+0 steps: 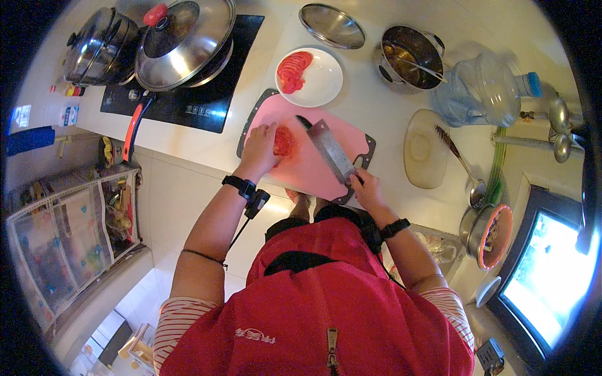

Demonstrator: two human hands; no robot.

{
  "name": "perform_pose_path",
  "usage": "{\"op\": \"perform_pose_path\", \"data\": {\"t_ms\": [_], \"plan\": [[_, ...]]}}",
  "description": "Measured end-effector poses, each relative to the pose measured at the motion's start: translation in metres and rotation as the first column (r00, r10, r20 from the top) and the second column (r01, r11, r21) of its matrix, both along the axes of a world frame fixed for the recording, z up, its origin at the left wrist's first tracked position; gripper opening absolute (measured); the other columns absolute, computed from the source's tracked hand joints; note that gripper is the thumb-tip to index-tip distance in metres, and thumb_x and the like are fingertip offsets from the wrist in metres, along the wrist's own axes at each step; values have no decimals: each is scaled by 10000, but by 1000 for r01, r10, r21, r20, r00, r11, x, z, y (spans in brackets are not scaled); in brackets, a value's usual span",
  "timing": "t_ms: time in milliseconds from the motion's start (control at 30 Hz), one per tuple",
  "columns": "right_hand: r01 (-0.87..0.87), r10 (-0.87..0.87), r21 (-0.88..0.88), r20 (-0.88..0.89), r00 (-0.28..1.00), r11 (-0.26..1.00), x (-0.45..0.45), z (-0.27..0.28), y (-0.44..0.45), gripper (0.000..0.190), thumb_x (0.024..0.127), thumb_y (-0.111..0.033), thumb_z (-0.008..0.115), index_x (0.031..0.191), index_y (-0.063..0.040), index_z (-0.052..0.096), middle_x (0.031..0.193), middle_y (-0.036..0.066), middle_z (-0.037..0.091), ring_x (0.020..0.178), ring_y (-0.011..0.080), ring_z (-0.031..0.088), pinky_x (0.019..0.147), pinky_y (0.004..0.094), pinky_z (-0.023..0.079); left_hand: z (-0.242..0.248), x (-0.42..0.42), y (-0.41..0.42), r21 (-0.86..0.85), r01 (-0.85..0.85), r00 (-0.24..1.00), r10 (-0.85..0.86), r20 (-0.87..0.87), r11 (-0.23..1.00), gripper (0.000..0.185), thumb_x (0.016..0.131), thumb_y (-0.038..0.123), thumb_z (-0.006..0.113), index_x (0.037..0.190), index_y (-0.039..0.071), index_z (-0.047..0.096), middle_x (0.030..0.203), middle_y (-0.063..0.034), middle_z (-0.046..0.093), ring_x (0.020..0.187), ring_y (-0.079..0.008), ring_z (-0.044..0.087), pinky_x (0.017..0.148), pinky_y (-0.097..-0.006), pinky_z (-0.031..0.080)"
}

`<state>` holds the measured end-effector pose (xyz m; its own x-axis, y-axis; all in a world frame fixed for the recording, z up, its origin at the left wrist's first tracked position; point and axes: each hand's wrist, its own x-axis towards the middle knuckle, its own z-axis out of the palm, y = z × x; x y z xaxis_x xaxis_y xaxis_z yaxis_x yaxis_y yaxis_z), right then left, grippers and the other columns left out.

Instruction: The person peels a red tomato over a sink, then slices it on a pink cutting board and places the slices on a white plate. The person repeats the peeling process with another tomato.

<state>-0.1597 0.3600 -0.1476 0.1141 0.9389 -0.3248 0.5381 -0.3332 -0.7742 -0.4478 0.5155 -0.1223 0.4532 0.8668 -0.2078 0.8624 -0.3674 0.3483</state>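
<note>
A pink cutting board point(324, 141) with dark speckled corners lies on the counter before me. My left hand point(261, 146) holds the cut tomato point(284, 141) on the board's left half, its fingers along the tomato's left side. In my right hand point(368, 189) is the handle of a cleaver point(331, 149). Its broad blade slants across the board, apart from the tomato. A small dark shape by the blade's far end is too unclear to name. Beyond the board, a white plate point(324, 82) carries overlapping tomato slices point(295, 70) on its left side.
An induction cooktop point(197, 110) at left bears a lidded wok point(188, 47); its red-black handle point(133, 131) juts past the counter edge. A metal lid point(332, 26), a pot point(411, 56) with a utensil inside, a water jug point(484, 89) and a slotted spoon point(465, 171) stand or lie around.
</note>
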Motion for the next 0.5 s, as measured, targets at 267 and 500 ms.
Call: {"op": "perform_pose_path", "data": {"t_ms": [267,500], "plan": [[-35,2,-108,-295,956,994,-47,-20,20,214,945,-185,517,975,18,578,843,147,639,767,286,606,712,391,476,-5,7,-1,-53,2,1000,-3,-21,999,846,604,115,830,1343,53,421,1196,-170,528,1093,-366,511,945,-419,467],[-124,-131,-386,-570,811,914,-72,-10,32,237,987,-219,510,932,1,582,607,35,550,475,111,534,431,265,441,-5,8,8,-159,-84,982,109,154,984,769,595,93,816,1289,21,493,1214,-182,555,1147,-370,506,1032,-423,401]]}}
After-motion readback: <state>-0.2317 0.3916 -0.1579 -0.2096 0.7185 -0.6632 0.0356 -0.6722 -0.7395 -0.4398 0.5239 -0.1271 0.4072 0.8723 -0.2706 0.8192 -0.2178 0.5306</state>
